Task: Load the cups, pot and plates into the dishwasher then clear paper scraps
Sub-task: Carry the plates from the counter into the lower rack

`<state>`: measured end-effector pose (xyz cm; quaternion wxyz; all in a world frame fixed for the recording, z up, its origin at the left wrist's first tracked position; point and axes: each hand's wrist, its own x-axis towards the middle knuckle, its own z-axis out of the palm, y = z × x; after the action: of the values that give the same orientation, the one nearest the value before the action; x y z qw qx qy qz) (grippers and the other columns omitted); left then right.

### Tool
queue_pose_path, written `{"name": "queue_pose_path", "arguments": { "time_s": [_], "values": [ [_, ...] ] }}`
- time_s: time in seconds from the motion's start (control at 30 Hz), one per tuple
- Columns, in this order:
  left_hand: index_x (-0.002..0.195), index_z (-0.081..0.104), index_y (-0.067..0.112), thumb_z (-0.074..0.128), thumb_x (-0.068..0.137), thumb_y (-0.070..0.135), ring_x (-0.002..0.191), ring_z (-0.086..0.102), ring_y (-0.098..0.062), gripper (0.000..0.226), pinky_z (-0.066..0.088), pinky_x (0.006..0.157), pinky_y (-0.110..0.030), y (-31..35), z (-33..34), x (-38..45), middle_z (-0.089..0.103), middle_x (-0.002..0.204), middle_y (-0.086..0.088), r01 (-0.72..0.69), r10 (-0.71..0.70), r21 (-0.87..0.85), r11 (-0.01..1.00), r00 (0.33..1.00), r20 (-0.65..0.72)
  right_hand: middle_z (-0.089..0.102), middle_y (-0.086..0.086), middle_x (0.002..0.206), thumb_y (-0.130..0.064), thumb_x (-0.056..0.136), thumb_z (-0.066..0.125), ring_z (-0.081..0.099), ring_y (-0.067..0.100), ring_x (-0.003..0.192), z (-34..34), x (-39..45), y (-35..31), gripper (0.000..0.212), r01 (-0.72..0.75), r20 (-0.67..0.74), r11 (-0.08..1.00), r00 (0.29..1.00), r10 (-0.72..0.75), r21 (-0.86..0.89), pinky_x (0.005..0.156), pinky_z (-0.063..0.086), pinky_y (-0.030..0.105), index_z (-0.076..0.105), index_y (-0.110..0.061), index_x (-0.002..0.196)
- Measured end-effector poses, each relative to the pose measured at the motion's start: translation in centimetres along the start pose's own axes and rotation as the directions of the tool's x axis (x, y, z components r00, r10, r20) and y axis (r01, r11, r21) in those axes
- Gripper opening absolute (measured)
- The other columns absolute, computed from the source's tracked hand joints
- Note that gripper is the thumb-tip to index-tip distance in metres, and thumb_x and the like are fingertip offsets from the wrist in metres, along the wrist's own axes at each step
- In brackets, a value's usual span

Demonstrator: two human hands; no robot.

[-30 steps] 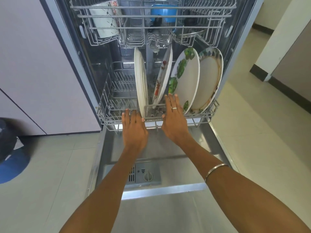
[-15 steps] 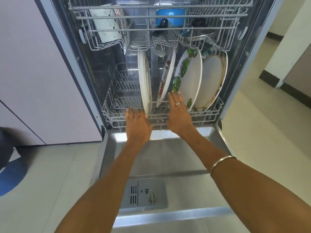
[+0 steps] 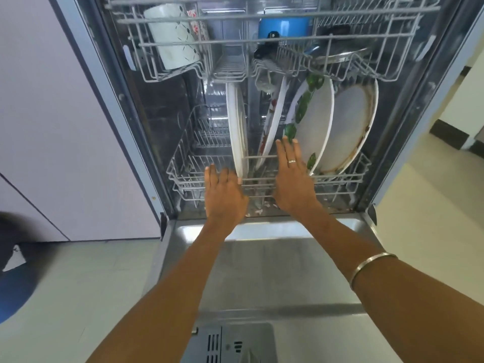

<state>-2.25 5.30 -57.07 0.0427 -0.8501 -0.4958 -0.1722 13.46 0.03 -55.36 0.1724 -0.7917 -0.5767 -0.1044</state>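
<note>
Dishwasher, door [image 3: 275, 271] folded down flat. Lower rack [image 3: 340, 179]: four plates on edge, namely a plain white plate [image 3: 237, 132], a red-patterned plate [image 3: 272, 121], a leaf-patterned plate [image 3: 314, 119] and a brown-rimmed plate [image 3: 353, 127]. Upper rack [image 3: 235, 43]: white cup [image 3: 172, 35] at left, blue pot [image 3: 284, 27] at centre. Left hand [image 3: 225, 195] and right hand [image 3: 293, 179]: both released, fingers straight, pressed flat against the lower rack's front rail. Small scraps [image 3: 258, 211] lie under the rack front.
</note>
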Motion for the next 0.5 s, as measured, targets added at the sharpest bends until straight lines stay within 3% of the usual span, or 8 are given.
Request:
{"name": "queue_pose_path", "arguments": {
  "time_s": [0.23, 0.5],
  "values": [
    [0.146, 0.037, 0.003, 0.037, 0.094, 0.034, 0.148, 0.014, -0.04, 0.06, 0.003, 0.122, -0.052, -0.51, 0.16, 0.17, 0.036, 0.154, -0.015, -0.048, 0.047, 0.086, 0.995, 0.999, 0.008, -0.017, 0.004, 0.164, 0.002, 0.081, 0.063, -0.016, 0.027, 0.151, 0.36, -0.07, 0.01, 0.105, 0.013, -0.031, 1.0, 0.999, -0.013, 0.012, 0.122, 0.018, 0.05, -0.009, -0.011, 0.157],
    [0.146, 0.036, 0.001, 0.033, 0.097, 0.029, 0.148, 0.015, -0.04, 0.056, 0.002, 0.122, -0.052, -0.7, 0.61, 0.21, 0.036, 0.153, -0.016, -0.056, 0.057, 0.059, 0.997, 0.998, -0.016, -0.019, 0.004, 0.164, 0.001, 0.081, 0.064, -0.018, 0.026, 0.15, 0.15, -0.21, 0.05, 0.109, 0.015, -0.031, 1.0, 0.999, -0.015, 0.017, 0.122, 0.018, 0.048, -0.016, -0.012, 0.155]
  ]
}}
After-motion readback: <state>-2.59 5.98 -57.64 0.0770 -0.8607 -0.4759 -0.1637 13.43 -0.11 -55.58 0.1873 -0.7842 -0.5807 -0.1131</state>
